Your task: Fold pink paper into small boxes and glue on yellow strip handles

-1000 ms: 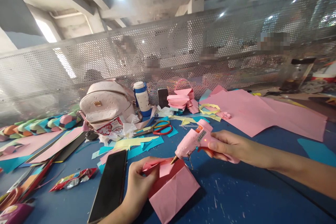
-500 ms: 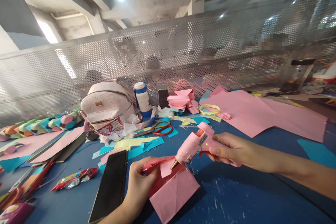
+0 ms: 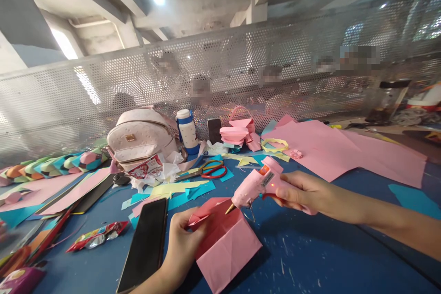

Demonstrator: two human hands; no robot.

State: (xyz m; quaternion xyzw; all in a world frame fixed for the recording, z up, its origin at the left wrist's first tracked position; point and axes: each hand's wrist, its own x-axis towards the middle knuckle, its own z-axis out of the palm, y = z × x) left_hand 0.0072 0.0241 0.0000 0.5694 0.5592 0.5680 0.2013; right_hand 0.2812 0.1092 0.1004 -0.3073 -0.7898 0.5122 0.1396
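Left hand (image 3: pixel 184 241) pinches left upper edge of pink paper box (image 3: pixel 229 255), tilted, open top. Right hand (image 3: pixel 298 193) grips pink hot glue gun (image 3: pixel 250 188) at right of box, nozzle over box opening, contact unclear. Black smartphone (image 3: pixel 144 243) flat on blue table (image 3: pixel 303 262), left of box; red snack packet (image 3: pixel 96 237) further left of box. Behind box: scissors (image 3: pixel 200 172), white-blue bottle (image 3: pixel 188 133). Backpack (image 3: pixel 138 131) behind-left of box; pink paper sheets (image 3: pixel 320 147) behind-right of it.
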